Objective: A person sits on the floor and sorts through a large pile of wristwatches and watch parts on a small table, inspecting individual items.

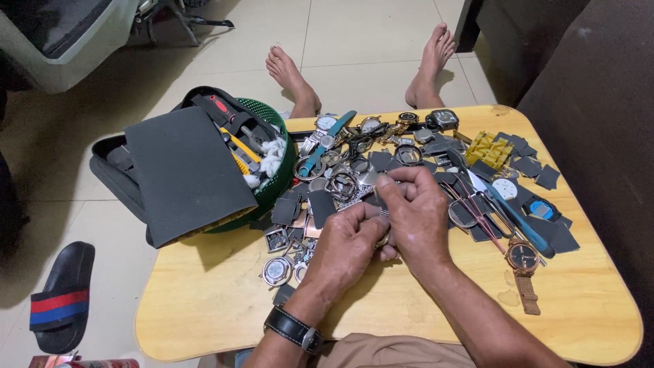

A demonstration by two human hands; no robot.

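1. I see a low wooden table (381, 320) with rounded corners, and the work is at its middle: both hands meet over a spread of watch parts.
2. At the table's left edge, a green basket (281, 170) sits on a dark bag and holds tools and cotton, with a grey foam sheet (187, 170) lying across it. It stands well apart from the hands and blocks nothing.
3. My right hand (419, 215) is curled, thumb and fingers pinched on a small metal part (381, 217); I cannot tell what kind of part it is.
4. My left hand (344, 249), with a black strapped watch on its wrist, is closed around the same part from below, steadying it.
5. I judge the step to be close fitting or picking work on that part; the next move calls for a firm pinch and fine finger control.
6. A blue-handled tool (521, 225) and tweezers lie just right of the hands, a brown-strapped watch (523, 262) nearby.
7. Loose cases, rings and dark pads crowd the space just beyond the fingers; a dropped piece could be lost among them.
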